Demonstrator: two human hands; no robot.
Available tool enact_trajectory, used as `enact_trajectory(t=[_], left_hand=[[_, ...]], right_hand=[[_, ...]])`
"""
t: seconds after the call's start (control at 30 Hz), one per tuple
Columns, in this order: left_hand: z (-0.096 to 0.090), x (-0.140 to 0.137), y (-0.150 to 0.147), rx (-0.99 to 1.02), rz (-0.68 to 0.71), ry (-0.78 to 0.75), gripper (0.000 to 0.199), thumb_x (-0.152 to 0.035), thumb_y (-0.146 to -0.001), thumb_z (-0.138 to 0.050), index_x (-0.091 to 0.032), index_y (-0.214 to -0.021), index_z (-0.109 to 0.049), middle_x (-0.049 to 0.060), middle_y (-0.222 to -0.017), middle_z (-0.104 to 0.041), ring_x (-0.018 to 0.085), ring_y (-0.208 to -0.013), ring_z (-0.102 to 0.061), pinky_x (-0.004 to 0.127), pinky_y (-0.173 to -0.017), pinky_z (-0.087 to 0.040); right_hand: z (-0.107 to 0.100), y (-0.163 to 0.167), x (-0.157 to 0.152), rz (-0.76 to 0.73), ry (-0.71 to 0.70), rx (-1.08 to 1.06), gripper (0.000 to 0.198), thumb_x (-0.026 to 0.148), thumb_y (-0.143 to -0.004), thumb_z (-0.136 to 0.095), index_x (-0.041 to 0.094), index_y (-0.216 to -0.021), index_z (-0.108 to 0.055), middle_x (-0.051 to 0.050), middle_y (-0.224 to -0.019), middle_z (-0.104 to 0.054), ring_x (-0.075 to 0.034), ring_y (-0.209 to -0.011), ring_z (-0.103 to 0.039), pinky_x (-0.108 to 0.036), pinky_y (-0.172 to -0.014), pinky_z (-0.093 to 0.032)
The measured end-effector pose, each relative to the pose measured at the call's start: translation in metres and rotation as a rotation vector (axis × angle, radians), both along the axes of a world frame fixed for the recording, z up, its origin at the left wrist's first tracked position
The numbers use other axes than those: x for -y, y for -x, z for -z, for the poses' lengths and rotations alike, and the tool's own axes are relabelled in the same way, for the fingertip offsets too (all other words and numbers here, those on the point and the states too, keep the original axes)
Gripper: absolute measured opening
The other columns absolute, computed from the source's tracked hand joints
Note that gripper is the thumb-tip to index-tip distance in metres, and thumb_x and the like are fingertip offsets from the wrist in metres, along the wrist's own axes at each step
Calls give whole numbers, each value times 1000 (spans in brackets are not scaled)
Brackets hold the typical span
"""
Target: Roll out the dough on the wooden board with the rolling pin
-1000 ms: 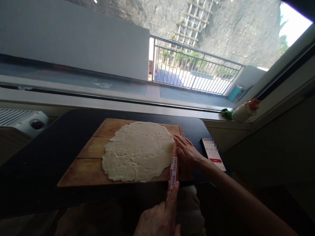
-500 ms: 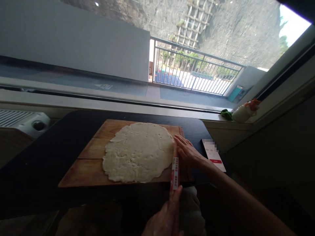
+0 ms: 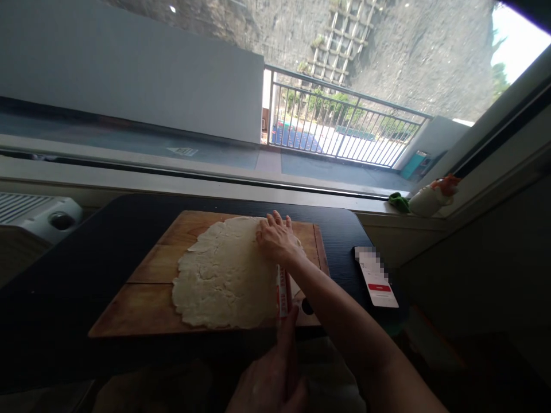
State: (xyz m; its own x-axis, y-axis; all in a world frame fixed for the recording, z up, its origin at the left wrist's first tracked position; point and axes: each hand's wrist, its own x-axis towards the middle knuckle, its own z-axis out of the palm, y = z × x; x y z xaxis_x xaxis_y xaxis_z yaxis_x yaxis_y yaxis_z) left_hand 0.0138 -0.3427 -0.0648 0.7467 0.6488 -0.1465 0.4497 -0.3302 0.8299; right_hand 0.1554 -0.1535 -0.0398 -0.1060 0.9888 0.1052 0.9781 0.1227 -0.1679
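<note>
A wide, thin sheet of dough (image 3: 219, 275) with ragged edges covers much of the wooden board (image 3: 148, 261). Across its right part lies a rolling pin (image 3: 283, 292) with a red and white printed label. My left hand (image 3: 269, 373), low in view, is closed round the pin's near end, one finger stretched along it. My right hand (image 3: 278, 236) lies flat over the far end with its fingers spread, and hides that end. Its forearm crosses above the board's right side, near a dark round hole (image 3: 307, 306).
The board rests on a black table (image 3: 99, 246). A phone (image 3: 376, 281) lies at the table's right. A white heater-like appliance (image 3: 41, 218) stands at the left. On the window sill are a white pot (image 3: 428, 199) and a green object (image 3: 399, 202).
The rolling pin and both hands have moved left, from the dough's right edge onto the sheet. My right hand's fingers are more spread now.
</note>
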Motion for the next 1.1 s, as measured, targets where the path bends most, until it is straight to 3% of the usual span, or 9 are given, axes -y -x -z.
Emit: enact_trajectory(t=[0.07, 0.13, 0.27, 0.4, 0.53, 0.67, 0.87, 1.0, 1.1], left_hand=[[1, 3, -6, -64, 13, 23, 94, -20, -78, -47, -23, -146, 18, 9, -114, -66, 23, -91, -67, 35, -77, -52], [2, 6, -11, -88, 59, 31, 94, -22, -78, -48, -22, -146, 17, 8, -102, -69, 22, -83, -67, 33, -72, -52], [10, 9, -16, -102, 122, 2, 94, -24, -76, -50, -22, -147, 12, 13, -115, -63, 23, -85, -66, 31, -68, -51], [22, 14, -9, -1, 52, 32, 94, -24, -78, -46, -21, -146, 18, 9, -106, -68, 20, -75, -66, 29, -65, -51], [30, 21, 0, 73, -58, 129, 85, -33, -85, -41, -18, -147, 14, 6, -91, -70, 18, -68, -66, 26, -60, -49], [31, 26, -1, 42, -50, 250, 80, -43, -88, -38, -16, -148, 8, 3, -77, -68, 18, -65, -65, 26, -58, -47], [31, 25, -13, 219, -12, 312, 88, -45, -86, -43, -16, -147, 14, 7, -90, -69, 19, -71, -65, 29, -64, -49], [23, 23, -15, 378, -82, 434, 91, -41, -85, -49, -18, -147, 13, 11, -115, -65, 22, -93, -65, 35, -80, -51], [9, 20, -3, 369, -253, 408, 81, -39, -84, -50, -19, -150, -7, 12, -143, -43, 26, -126, -47, 38, -101, -41]], right_hand=[[2, -15, 9, 52, -14, -24, 49, 38, -95, -28, 15, -134, -44, -11, -147, -35, -27, -141, -14, -52, -112, -9], [2, -39, 20, 144, 21, -47, 51, 39, -95, -26, 17, -139, -39, -8, -150, -30, -24, -141, -13, -50, -113, -10], [-1, -77, 34, 289, 102, -65, 56, 40, -96, -17, 13, -143, -32, -9, -153, -22, -23, -142, -10, -49, -113, -10], [-2, -52, 23, 254, 131, -42, 59, 40, -95, -23, 8, -144, -30, -14, -153, -22, -27, -142, -11, -49, -113, -10], [1, -1, 8, 72, 35, -25, 58, 36, -94, -26, 3, -142, -32, -16, -151, -26, -29, -141, -10, -47, -114, -7], [5, -15, 13, 135, 12, -49, 54, 34, -95, -24, 8, -140, -36, -13, -150, -30, -28, -141, -13, -47, -113, -10], [5, -89, 38, 437, 74, -100, 56, 40, -95, -19, 12, -142, -33, -12, -151, -27, -25, -141, -16, -48, -112, -14], [5, -60, 28, 368, 25, -86, 55, 32, -93, -26, 10, -143, -31, -12, -153, -22, -25, -142, -12, -45, -113, -14], [2, -21, 14, 187, 14, -62, 56, 24, -88, -33, 12, -142, -33, -12, -153, -23, -26, -142, -10, -45, -113, -13]])
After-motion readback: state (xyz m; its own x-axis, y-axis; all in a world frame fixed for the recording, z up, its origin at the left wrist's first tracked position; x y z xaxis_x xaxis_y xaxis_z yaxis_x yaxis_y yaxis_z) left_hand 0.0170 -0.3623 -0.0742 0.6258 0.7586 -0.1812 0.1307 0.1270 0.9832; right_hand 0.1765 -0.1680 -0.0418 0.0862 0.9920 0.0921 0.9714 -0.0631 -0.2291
